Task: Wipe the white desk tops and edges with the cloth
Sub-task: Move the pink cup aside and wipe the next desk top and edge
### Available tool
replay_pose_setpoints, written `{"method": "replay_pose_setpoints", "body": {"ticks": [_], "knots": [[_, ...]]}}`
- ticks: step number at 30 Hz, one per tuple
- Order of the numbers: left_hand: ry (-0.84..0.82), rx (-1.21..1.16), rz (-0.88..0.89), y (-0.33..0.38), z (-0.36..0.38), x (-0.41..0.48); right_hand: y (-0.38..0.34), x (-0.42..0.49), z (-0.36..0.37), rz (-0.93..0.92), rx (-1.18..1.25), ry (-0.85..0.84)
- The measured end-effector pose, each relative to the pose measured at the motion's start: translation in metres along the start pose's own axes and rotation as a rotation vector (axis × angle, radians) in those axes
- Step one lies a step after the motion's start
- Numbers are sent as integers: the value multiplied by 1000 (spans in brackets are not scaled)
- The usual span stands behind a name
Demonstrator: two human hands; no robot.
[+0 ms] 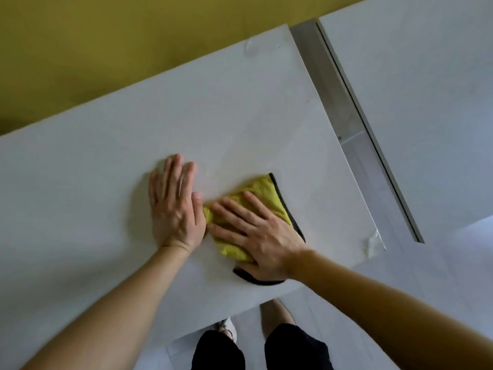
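Observation:
A yellow cloth (262, 194) with a dark border lies on the white desk top (106, 156), near the desk's front edge. My right hand (256, 233) presses flat on the cloth with its fingers spread, covering most of it. Just left of the cloth, my left hand (176, 206) rests palm down on the bare desk, fingers together, its thumb touching the cloth's left end. Neither hand is curled around anything.
A grey metal rail (354, 121) runs along the desk's right edge, with a second white surface (416, 89) beyond it. Clear tape (373, 243) sticks at the desk's front right corner. A yellow-green wall (93, 49) stands behind. My legs and shoe (226, 329) show below the front edge.

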State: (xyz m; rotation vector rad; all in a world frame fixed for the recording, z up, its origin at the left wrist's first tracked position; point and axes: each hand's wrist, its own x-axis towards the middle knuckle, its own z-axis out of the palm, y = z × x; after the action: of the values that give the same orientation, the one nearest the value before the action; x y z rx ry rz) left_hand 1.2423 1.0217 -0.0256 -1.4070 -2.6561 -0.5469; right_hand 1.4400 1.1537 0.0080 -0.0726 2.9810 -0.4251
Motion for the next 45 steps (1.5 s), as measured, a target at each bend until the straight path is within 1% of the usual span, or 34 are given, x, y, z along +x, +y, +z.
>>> {"method": "replay_pose_setpoints", "body": {"ticks": [1,2,3,4,6,7,9,10,11,12,14,17,19,20,21,22,23,24,26,27,28,30,32,36,38,40,42,44,45], "knots": [[-1,-4,1,0,-1,-1,10,-10,-1,-138,-10,-45],[4,-9,2,1,-1,-1,31,-11,-4,-214,-14,-49],[9,-11,4,2,0,-1,58,-4,-9,-206,-20,-25],[11,-11,5,2,0,0,86,9,-17,-122,-32,42],[5,0,2,3,1,1,140,50,-39,143,-50,228],[1,8,1,3,1,1,156,73,-50,287,-58,275],[-13,27,2,3,2,3,161,116,-62,536,-53,326],[-11,45,-6,3,3,2,151,130,-60,596,-41,350],[-4,64,-20,3,3,2,137,136,-56,605,-23,364],[1,75,-42,4,2,1,116,133,-49,565,-4,363],[-1,75,-105,7,0,0,71,104,-30,393,51,331],[-44,45,-113,11,-6,-1,25,47,-10,125,36,171],[-60,37,-110,9,-11,3,37,19,-11,-43,14,78],[-57,38,-103,7,-15,7,55,12,-18,-81,5,64],[-52,44,-83,2,-19,12,77,9,-25,-57,-11,79],[-55,54,-52,-4,-23,19,100,14,-31,27,-30,128],[-64,61,-16,-11,-27,26,121,25,-38,163,-41,193],[-73,62,21,-19,-29,33,133,44,-44,340,-48,250],[-73,48,87,-36,-34,49,132,98,-53,727,-48,293],[-64,45,98,-42,-35,59,121,125,-53,834,-46,299],[-44,56,85,-48,-36,71,107,147,-52,835,-43,295],[11,113,-4,-60,-33,101,77,173,-46,644,-19,262],[15,153,-87,-65,-25,128,55,171,-40,471,3,226],[-57,153,-106,-65,-11,147,66,126,-34,267,12,214],[-45,138,-101,-69,-8,144,85,101,-37,234,-3,193],[-34,125,-95,-70,-9,142,104,92,-46,326,-10,198],[-29,119,-86,-71,-8,144,117,112,-54,539,-24,240],[-21,108,-83,-71,-7,145,120,154,-61,764,-31,276],[-11,106,-81,-71,-6,144,118,176,-63,811,-38,278]]}}
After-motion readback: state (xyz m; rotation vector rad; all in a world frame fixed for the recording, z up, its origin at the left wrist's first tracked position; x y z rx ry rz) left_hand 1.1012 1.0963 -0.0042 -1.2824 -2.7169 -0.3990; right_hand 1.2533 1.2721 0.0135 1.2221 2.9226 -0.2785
